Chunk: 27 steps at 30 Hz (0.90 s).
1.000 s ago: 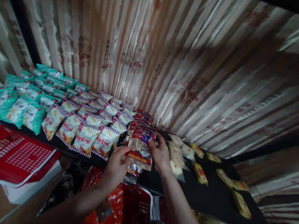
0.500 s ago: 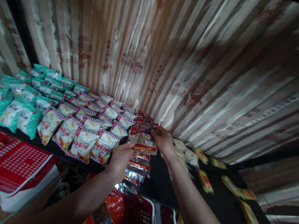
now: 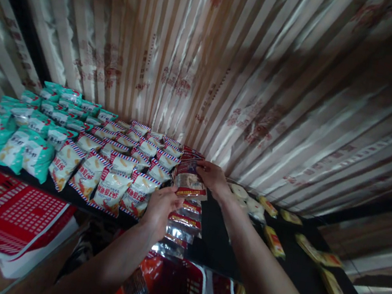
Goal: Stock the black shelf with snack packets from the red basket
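Head view of your two hands above a black shelf. Your right hand pinches the upper right edge of a red-and-clear packet between thumb and fingers. Holding it by the margin seems to suit a thin, flexible pouch: the printed front remains uncovered and the contents are not squeezed. Your left hand has its fingertips at the lower left corner of the same packet; whether they pinch that corner or only touch it, you cannot tell from this angle. Support at opposite corners probably stops the pouch folding or swinging.

The packet lies over a column of similar packets that overlap from back to front, with the lower bands of those nearest you exposed. Such overlap likely saves depth and lets each pouch lean on its neighbour. Just to the left, striped-edge snack bags stand in rows, packed close, so that the puffed bags presumably prop one another; teal bags continue the block farther left. To the right of your right hand are pale round items in clear wrap, and beyond them yellow packs lie more loosely, perhaps because flat packs need no propping. Striped sheeting hangs behind the shelf.
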Tool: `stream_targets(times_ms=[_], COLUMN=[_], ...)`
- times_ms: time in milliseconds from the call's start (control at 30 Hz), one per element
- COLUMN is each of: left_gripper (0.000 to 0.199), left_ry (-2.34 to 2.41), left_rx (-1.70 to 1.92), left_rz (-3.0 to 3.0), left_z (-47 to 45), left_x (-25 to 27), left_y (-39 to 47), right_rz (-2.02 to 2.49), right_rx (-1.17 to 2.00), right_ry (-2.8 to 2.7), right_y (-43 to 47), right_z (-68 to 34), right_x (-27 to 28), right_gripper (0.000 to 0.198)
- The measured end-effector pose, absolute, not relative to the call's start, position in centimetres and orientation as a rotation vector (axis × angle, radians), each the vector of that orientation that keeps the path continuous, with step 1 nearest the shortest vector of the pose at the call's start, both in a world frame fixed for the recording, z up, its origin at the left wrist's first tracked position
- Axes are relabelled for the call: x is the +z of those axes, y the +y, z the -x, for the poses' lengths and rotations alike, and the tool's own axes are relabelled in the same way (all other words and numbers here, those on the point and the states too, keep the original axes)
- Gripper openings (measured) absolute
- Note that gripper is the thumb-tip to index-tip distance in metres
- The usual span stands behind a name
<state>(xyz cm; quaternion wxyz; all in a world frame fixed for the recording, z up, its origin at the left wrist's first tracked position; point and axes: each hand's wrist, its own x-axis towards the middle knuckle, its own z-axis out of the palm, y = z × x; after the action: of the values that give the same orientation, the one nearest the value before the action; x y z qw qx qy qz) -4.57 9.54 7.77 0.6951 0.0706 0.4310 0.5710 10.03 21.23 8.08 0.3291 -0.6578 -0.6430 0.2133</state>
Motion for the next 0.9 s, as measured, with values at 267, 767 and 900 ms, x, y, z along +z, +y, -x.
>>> stream_targets(times_ms=[267,767,900], left_gripper=[0.031,0.037,0.038], left_ry=[1.068,1.242,1.257], left_rx=[1.206,1.182,1.140], left_rz=[-0.397,-0.525,-0.524], left_z=[4.5,4.0,3.9], left_x=[7.5,6.7,6.6], left_y=[8.3,8.7,8.9], right_rz=[1.887,1.823,1.794], right_rx=[0.328,0.238,0.232], right_ry=[-1.822,-1.876,-1.814], right_y=[17.9,16.7,17.0], right_z=[-10.5,-10.6,-10.5], right_x=[6.6,5.2,5.0], right_gripper=[0.030,0.031,0.031])
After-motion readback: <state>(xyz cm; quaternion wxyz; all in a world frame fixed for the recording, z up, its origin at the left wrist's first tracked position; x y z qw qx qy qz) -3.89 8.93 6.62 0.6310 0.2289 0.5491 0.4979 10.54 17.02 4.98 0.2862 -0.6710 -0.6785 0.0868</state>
